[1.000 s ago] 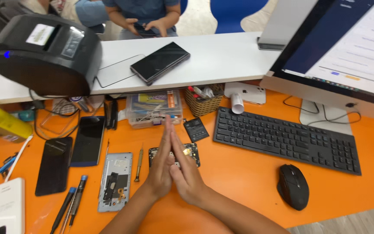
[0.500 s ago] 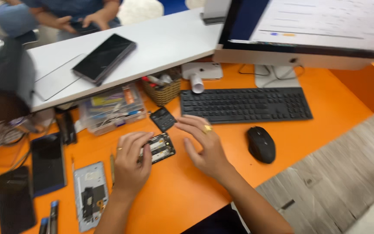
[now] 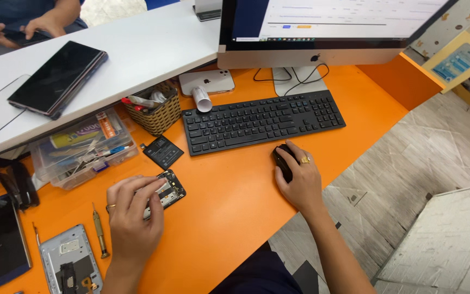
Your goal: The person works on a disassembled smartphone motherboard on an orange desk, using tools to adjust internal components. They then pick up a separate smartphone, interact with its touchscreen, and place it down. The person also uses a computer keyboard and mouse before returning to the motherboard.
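Head view: my left hand [image 3: 131,215] pins the opened black phone board [image 3: 168,189] on the orange tabletop [image 3: 229,196], fingers curled over it; my right hand [image 3: 298,179] cups the black mouse [image 3: 282,160]. I judge this a pause in the teardown.

You get bright, even light from above, soft short shadows under the keyboard [image 3: 262,121] and your hands, mild glare on the white counter [image 3: 137,49] (the monitor [image 3: 327,24] looks washed out), edges slightly bowed, focus sharp.
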